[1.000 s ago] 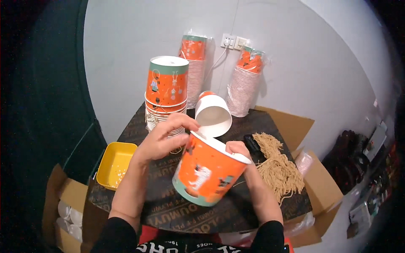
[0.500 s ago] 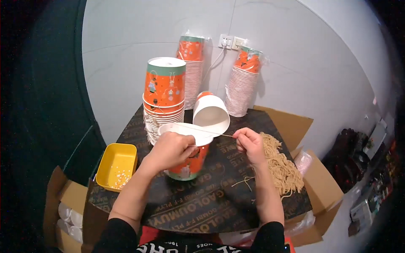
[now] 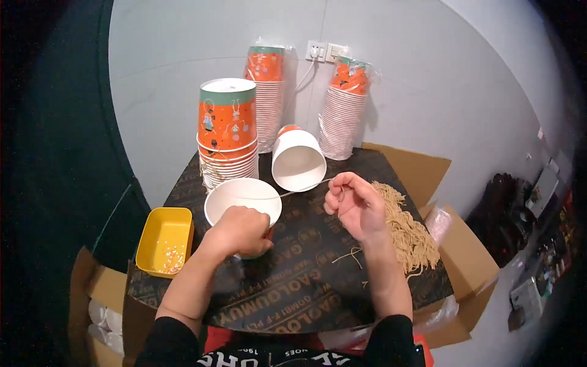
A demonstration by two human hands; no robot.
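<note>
A large paper tub (image 3: 238, 189), white inside, stands mouth up and tipped slightly toward me on the dark table. My left hand (image 3: 241, 231) is closed at its near rim, hiding that part and most of the outer wall. A thin string (image 3: 304, 188) stretches from inside the tub to my right hand (image 3: 358, 205), whose curled fingers pinch its end, palm partly turned up. Just right of this hand lies a heap of tan strings (image 3: 405, 235). Behind the tub rises a stack of orange and green paper tubs (image 3: 227, 125), with string ends hanging along its rims.
Another tub (image 3: 299, 165) lies on its side. Two plastic-wrapped stacks of tubs (image 3: 267, 104) stand against the wall. At left sits a yellow tray (image 3: 145, 248) with small pale bits. Cardboard boxes (image 3: 468, 263) flank the table (image 3: 293, 287). A plugged-in socket (image 3: 315, 51) is behind.
The tub's mouth has turned upward toward me. My left hand has moved down with its rim, and my right hand has rolled palm up, still holding the string, which now sags.
</note>
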